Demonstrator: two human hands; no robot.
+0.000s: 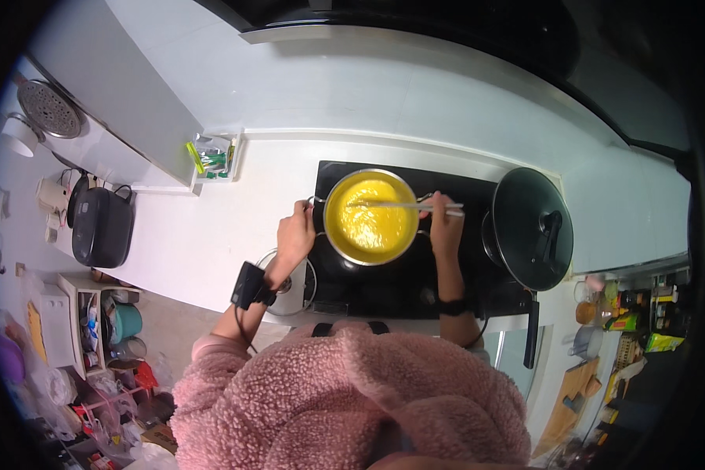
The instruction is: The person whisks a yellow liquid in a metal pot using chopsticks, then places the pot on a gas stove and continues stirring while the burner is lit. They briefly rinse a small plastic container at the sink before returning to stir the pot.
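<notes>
A steel pot (328,237) stands on the black cooktop (382,296), with yellow liquid (371,226) inside it. My left hand (296,232) is closed around the pot's left loop handle. In my right hand (445,229) is a pair of chopsticks (402,205), lying nearly level across the pot with their tips in the liquid. That hand is beside the pot's right handle. Partly under my left forearm lies a glass lid (296,294) with a metal rim, at the cooktop's left edge.
To the right, a pan with a dark glass lid (523,229) sits on the cooktop, its black handle (530,335) pointing towards me. A small tray of packets (214,155) is by the wall. At far left stands a black appliance (103,226); a range hood (417,35) hangs above.
</notes>
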